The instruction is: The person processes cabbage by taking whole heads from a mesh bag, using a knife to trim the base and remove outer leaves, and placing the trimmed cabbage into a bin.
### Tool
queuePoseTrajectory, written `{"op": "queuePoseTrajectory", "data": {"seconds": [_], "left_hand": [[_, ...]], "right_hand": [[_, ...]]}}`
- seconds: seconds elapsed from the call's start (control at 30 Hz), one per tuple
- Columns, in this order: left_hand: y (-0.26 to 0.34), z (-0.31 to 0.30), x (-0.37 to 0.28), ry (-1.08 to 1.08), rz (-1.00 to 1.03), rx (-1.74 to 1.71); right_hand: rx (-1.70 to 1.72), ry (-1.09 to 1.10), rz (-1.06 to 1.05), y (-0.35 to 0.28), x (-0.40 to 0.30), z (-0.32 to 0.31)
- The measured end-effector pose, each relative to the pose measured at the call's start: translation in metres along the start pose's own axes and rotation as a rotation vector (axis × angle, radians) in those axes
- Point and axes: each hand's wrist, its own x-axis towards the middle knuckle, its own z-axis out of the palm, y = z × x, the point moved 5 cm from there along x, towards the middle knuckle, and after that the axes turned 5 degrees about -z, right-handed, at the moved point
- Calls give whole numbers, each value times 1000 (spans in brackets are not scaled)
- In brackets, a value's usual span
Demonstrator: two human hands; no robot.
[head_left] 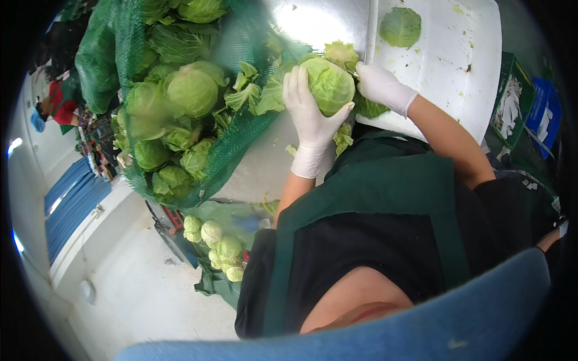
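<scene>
My left hand (308,106), in a white glove, grips a green cabbage (328,85) from its left and lower side. In a white glove too, my right hand (384,86) is closed around the handle of a knife (347,71), whose blade lies along the cabbage's upper right edge and is partly hidden. Pale leaves (341,54) stick out just above the blade. Below my right hand a dark green outer leaf (371,107) overlaps the white tray's near edge. A metal surface (316,20) shines beyond the cabbage.
At the left a green mesh bag (235,151) holds several cabbages (192,90). One loose leaf (401,27) lies in the white tray (478,58). More cabbages (226,248) rest lower left. Crates (512,104) stand at the right. A person (58,104) is far left.
</scene>
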Motion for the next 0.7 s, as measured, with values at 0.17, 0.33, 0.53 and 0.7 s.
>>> {"op": "queuePoseTrajectory", "data": {"seconds": [0.17, 0.33, 0.53, 0.7], "left_hand": [[-30, -12, -40, 86, -122, -215], [-34, -27, -58, 23, -231, -290], [-16, -26, -50, 76, -449, -298], [-17, -26, -47, 56, -341, -228]], "right_hand": [[52, 39, -127, -11, 7, -17], [299, 136, -380, -45, -34, -17], [205, 199, -436, -58, -43, 6], [137, 114, -435, -65, -43, -7]]}}
